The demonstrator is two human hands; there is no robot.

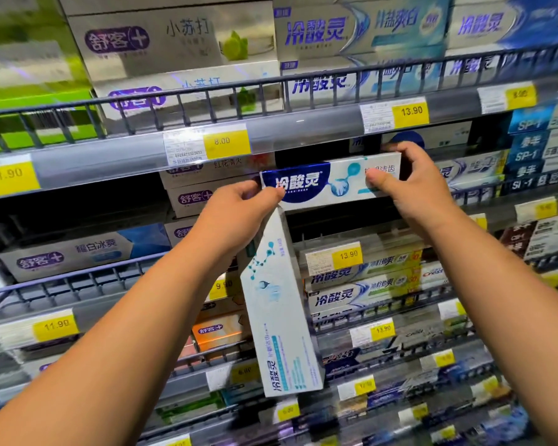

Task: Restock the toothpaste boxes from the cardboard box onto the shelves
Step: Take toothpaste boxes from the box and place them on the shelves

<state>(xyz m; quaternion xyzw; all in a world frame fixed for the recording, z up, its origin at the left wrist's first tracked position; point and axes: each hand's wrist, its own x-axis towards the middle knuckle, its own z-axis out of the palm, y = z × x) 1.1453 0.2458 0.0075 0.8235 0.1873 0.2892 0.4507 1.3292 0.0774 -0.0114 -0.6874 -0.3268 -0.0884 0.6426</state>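
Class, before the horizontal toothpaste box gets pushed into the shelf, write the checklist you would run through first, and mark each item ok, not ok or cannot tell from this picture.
1. Both hands grip the horizontal toothpaste box: ok; the left hand is at its blue end, the right hand at its white end.
2. Box held level, label facing out: ok.
3. Dark gap behind the box free of stock: cannot tell.
4. Spare upright box secure in the left hand: cannot tell; it hangs tilted, only its top is gripped.
5. Price tag on the rail above matches this product: cannot tell, the small print is blurred.
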